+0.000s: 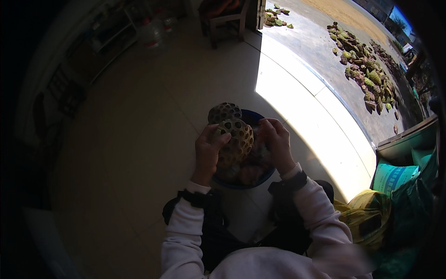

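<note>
My left hand (pixel 207 153) grips a dried brown lotus seed pod (pixel 238 137) full of round holes, held above a blue basin (pixel 241 185). My right hand (pixel 277 142) is at the pod's right edge, fingers curled and pinched against it. A second dried pod (pixel 224 111) sticks up just behind the held one. The basin holds more brownish pods, mostly hidden under my hands. Both wrists wear dark straps over white sleeves.
A sunlit doorstep (pixel 302 107) runs diagonally to my right. Beyond it, several green and brown lotus pods (pixel 364 69) lie spread on the ground outside. Green and yellow sacks (pixel 395 195) stand at my right. A wooden chair (pixel 227 18) and shelves (pixel 111 37) stand at the back.
</note>
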{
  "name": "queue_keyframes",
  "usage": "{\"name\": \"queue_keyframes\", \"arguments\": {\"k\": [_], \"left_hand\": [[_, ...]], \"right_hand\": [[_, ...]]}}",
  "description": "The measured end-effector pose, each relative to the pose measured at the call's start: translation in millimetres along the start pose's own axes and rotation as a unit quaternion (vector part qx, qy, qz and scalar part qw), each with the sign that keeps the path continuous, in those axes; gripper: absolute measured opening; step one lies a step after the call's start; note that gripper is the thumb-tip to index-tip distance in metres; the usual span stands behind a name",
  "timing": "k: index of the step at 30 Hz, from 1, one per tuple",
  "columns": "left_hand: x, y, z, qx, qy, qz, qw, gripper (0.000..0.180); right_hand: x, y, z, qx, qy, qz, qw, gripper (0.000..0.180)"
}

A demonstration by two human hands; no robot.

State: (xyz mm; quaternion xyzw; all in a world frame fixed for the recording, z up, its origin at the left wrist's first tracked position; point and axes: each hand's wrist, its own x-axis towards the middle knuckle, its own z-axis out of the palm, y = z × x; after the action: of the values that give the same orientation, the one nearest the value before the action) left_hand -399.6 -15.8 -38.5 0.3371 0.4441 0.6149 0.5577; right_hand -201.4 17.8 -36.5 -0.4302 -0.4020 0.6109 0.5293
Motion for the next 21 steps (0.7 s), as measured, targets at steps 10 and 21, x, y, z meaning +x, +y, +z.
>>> {"name": "queue_keyframes", "arguments": {"k": [10, 21], "left_hand": [[-5, -9, 7, 0.065, -0.118, 0.013, 0.991, 0.026], [-10, 0, 2, -0.065, -0.130, -0.127, 0.981, 0.030]], "right_hand": [[-5, 9, 12, -0.219, -0.043, -0.008, 0.975, 0.047], [-5, 8, 9, -0.150, -0.085, 0.015, 0.985, 0.047]]}}
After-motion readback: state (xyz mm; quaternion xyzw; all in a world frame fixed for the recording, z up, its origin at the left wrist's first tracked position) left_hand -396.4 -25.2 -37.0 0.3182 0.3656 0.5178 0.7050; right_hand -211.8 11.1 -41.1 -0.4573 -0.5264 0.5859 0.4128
